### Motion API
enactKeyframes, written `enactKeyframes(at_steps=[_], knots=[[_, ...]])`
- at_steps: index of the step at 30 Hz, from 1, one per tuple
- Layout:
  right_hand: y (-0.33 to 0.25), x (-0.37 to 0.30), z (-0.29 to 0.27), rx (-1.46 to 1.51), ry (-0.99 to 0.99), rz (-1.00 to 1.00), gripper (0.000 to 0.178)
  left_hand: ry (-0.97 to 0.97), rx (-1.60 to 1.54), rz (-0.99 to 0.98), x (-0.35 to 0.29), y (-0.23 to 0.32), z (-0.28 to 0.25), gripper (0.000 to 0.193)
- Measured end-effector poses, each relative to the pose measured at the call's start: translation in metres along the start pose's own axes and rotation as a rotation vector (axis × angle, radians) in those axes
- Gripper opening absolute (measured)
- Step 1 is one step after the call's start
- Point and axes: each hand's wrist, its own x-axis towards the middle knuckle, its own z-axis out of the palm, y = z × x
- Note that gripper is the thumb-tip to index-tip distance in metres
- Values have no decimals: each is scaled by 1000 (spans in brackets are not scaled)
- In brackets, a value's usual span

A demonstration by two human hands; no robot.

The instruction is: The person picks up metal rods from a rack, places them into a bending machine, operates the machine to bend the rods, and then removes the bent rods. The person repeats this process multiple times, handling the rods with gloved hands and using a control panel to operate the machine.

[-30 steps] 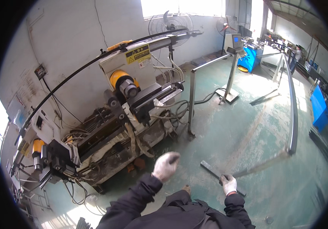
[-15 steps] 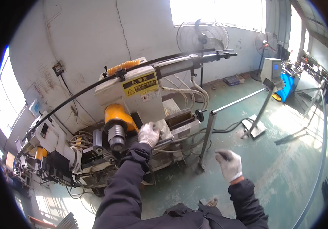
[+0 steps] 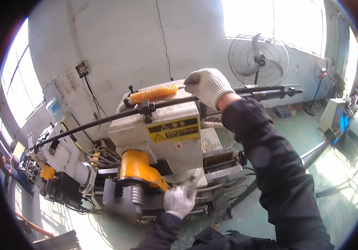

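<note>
My right hand, in a white knit glove, reaches over the top of a white metal machine. Its fingers are curled beside the end of an orange coiled air hose, above a long black rod. What they grip, if anything, is hidden. Lower down, my gloved left hand is closed at the machine's front, right of the orange cylindrical housing and the ribbed metal spindle. I cannot make out anything in it. A small ball-ended lever stands just above that hand.
A similar machine stands at the left, where a person shows at the edge. A caged fan is by the back wall. Cables run along the machine's right side. A grey control cabinet stands far right.
My right hand has risen from over the floor at the right to the machine's top. My left hand has moved slightly lower along its front. The view has shifted left and closer.
</note>
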Motion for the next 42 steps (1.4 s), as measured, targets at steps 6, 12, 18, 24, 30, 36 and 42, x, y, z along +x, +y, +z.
enactKeyframes(at_steps=[6, 12, 18, 24, 30, 36, 42], knots=[[42, 107, 83, -488, -544, 174, 39, -84, -15, -86, 8, -2, -7, 25], [76, 122, 107, -363, -632, -40, 45, -23, -13, -79, 9, -3, 5, 30], [73, 97, 42, -181, -308, -107, 24, 53, 6, -90, 4, 8, 13, 27], [148, -96, -125, 476, -56, -177, 22, -72, 40, -179, 5, 21, 11, 32], [265, -386, -279, 710, 82, 532, 22, 156, -645, -579, 59, 161, 79, 21], [372, -579, -410, 807, 406, 816, 24, -493, -1128, -401, 108, 469, 187, 25], [474, -633, -512, 506, 514, 827, 29, -619, -1084, -300, 157, 630, 231, 37]])
